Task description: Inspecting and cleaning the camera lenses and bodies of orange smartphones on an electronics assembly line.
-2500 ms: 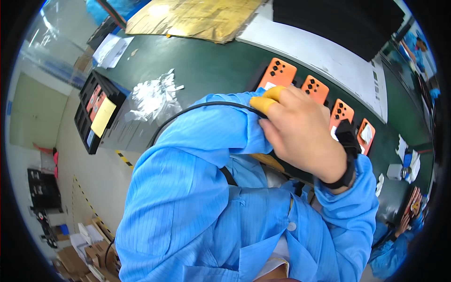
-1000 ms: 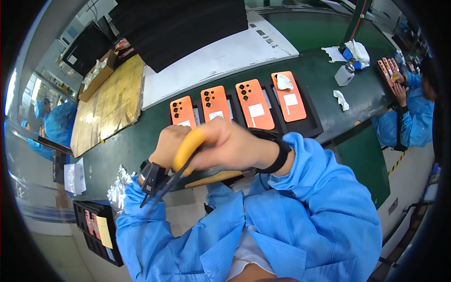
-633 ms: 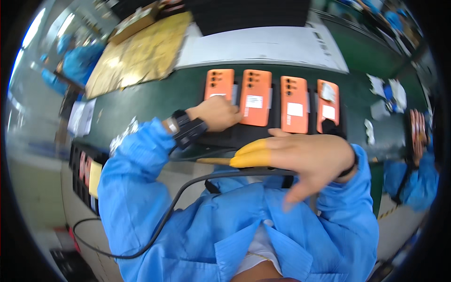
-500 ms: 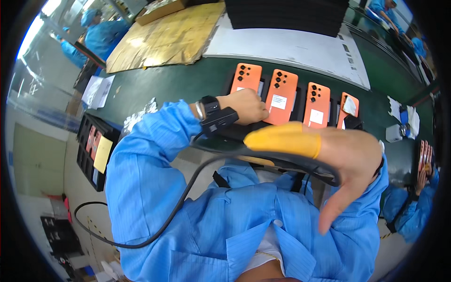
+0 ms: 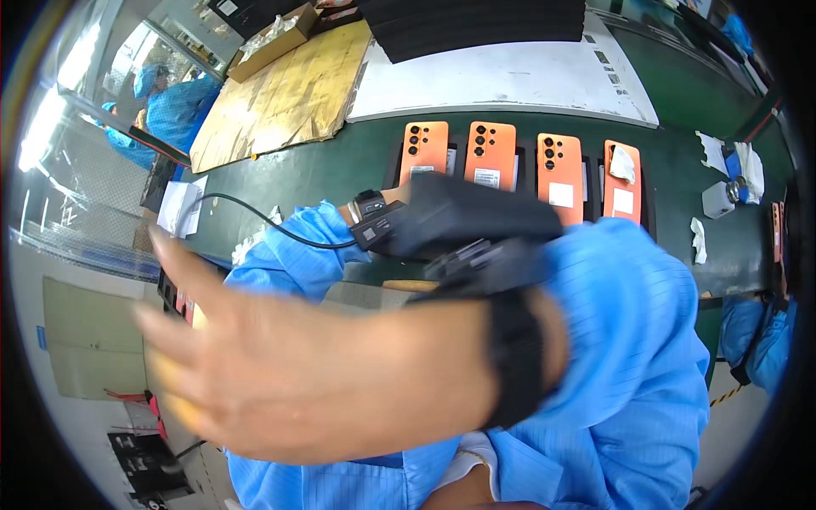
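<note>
My right hand crosses low in front of me toward the left, blurred by motion. Its fingers are apart, with yellow covering on some of them, and nothing shows in them. A black device is strapped to that wrist and hides most of my left hand, whose fingers cannot be seen. The left hand is nearest the leftmost orange phone. To its right lie a second orange phone, a third and a fourth, backs up on dark holders. White tissue lies on the fourth.
A white board with a black stack spans the far side, beside a worn yellow board. Papers lie at left. A small bottle and tissue sit at right. Other people in blue work nearby.
My right hand has swung left across my body, from the right side near the phones. The left hand stays by the leftmost phone, now mostly covered. The view has shifted slightly.
</note>
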Demonstrator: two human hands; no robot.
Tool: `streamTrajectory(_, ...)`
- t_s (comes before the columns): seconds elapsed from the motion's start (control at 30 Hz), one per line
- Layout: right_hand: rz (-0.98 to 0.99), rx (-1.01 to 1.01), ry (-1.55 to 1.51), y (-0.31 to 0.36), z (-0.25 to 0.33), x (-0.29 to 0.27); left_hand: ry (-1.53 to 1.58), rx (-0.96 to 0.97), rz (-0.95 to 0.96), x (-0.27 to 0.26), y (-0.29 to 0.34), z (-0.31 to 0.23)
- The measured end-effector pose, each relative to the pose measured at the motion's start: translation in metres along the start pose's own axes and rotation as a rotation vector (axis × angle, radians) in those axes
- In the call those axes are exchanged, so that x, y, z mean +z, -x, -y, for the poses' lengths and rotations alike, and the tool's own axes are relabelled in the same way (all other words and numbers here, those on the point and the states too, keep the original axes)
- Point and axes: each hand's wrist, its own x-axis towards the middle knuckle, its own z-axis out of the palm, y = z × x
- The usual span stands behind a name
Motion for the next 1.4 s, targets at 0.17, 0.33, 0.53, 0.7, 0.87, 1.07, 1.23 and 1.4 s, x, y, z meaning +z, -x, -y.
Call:
streamTrajectory(0.17,0.086,0.086,-0.578,0.001,0.020,0.043,-0.063,-0.002,-0.129,0.015,0.005,0.001)
streamTrajectory(0.33,0.293,0.137,-0.885,-0.005,0.015,0.034,-0.066,-0.011,-0.135,0.011,0.002,-0.004)
streamTrajectory(0.53,-0.304,0.030,-1.222,-0.039,0.038,0.007,0.004,-0.080,-0.272,0.019,0.011,-0.007)
streamTrajectory(0.7,0.158,0.204,-1.457,0.081,0.027,0.003,0.002,-0.126,-0.255,-0.008,0.025,-0.014)
streamTrajectory(0.87,0.343,0.735,-1.569,0.202,0.048,0.001,0.016,-0.184,-0.343,-0.019,0.025,0.008)
streamTrajectory(1.07,-0.036,0.732,-1.272,0.197,0.036,-0.007,0.103,-0.326,-0.563,-0.013,-0.015,0.006)
streamTrajectory(1.23,-0.019,0.623,-1.135,0.172,0.041,0.009,0.165,-0.263,-0.525,-0.003,-0.060,-0.011)
streamTrajectory(1.4,-0.171,0.497,-0.852,0.105,0.057,0.036,0.136,-0.231,-0.538,0.008,-0.099,-0.016)
